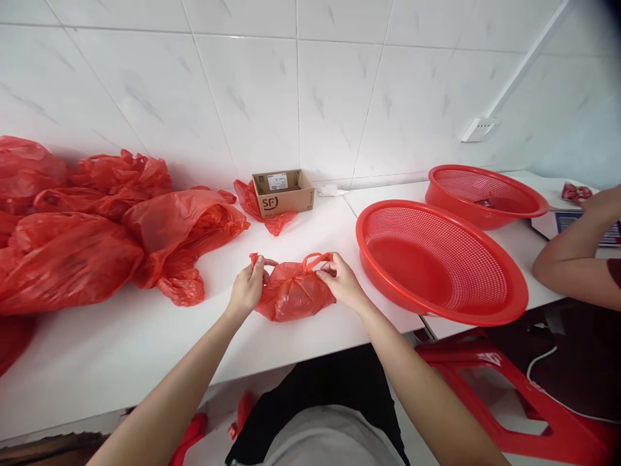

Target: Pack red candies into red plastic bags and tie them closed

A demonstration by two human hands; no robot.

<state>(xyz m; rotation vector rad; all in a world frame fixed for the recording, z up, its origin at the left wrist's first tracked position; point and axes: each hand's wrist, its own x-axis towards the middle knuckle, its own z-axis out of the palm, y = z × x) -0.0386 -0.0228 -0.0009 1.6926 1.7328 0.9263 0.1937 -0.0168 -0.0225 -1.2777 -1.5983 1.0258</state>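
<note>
A small filled red plastic bag (297, 299) rests on the white table between my two hands. Its top is gathered, and what lies inside cannot be made out through the film. My left hand (248, 283) pinches one handle end of the bag, at its left side. On the other side, my right hand (339, 279) grips the second handle, which forms a loop above the bag. Just behind the bag stands an open cardboard box (286, 202) with a red plastic bag under and beside it.
Several bulky red plastic bags (72, 259) crowd the table's left side. To the right stand a large red perforated basin (412, 272) and, behind it, another red basin (485, 220). A co-worker's arm (567, 259) reaches over a scale (557, 223). A red stool (514, 414) is below.
</note>
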